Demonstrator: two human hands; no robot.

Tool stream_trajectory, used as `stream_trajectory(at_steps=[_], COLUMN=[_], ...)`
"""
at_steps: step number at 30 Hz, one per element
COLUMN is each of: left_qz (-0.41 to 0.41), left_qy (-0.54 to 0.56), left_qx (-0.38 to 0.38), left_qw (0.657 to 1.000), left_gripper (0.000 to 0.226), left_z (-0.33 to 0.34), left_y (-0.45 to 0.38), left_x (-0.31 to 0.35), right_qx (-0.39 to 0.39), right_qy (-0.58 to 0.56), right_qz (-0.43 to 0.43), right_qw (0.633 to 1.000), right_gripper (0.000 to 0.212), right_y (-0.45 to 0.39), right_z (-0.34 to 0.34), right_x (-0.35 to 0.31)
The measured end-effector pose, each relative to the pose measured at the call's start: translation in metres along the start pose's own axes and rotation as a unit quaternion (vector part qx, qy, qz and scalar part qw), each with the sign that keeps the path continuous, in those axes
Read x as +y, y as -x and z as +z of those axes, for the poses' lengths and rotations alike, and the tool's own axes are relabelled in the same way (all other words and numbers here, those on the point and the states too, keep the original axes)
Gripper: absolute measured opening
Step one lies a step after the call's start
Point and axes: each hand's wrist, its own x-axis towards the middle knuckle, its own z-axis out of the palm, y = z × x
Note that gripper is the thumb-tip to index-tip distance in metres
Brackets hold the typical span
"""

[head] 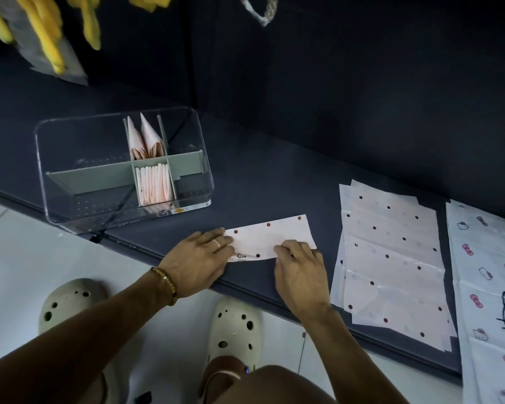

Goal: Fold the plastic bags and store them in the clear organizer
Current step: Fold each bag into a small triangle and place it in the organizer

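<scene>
A pink dotted plastic bag (270, 236), folded into a long strip, lies on the dark shelf (274, 176) near its front edge. My left hand (199, 258) lies flat with straight fingers pressing the strip's left end. My right hand (299, 271) has curled fingertips on the strip's lower right edge, pinching it. The clear organizer (123, 170) stands to the upper left, with grey dividers. Folded pink bags (153, 186) stand packed in its front middle compartment, and two folded triangles (146, 138) stand in the compartment behind.
A stack of flat pink dotted bags (391, 263) lies to the right, and white bags with cat prints (490, 287) lie at the far right. Yellow items (44, 33) hang at the upper left. My feet in beige clogs (233, 325) stand on the white floor below.
</scene>
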Motion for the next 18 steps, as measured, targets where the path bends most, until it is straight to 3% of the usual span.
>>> stream_trajectory(at_steps=[3,6,9,12,15,18], left_qz=[-0.006,-0.002,-0.037,-0.121,-0.148,-0.141], left_qy=[-0.012,0.009,0.074,0.264,0.464,0.499], left_qx=[0.040,0.132,0.129,0.104,0.074,0.065], left_qw=[0.999,0.991,0.988,0.951,0.870,0.852], left_gripper=[0.034,0.025,0.032,0.032,0.012,0.010], left_z=[-0.008,-0.010,-0.012,-0.022,-0.033,-0.034], left_y=[0.000,-0.004,-0.007,-0.014,-0.026,-0.037], left_x=[0.005,0.010,0.010,0.002,-0.005,0.001], right_qx=[0.005,-0.002,0.028,0.054,0.011,-0.062], right_qy=[-0.006,-0.032,-0.074,-0.160,-0.320,-0.493], right_qz=[-0.039,-0.075,0.000,0.109,0.240,0.296], right_qw=[0.999,0.997,0.997,0.980,0.916,0.816], right_gripper=[0.027,0.024,0.014,0.012,0.014,0.021], right_y=[-0.004,-0.008,-0.013,-0.015,-0.019,-0.025], right_z=[-0.001,0.002,0.001,-0.002,0.000,-0.002], right_x=[-0.018,-0.042,-0.055,-0.053,-0.036,-0.016])
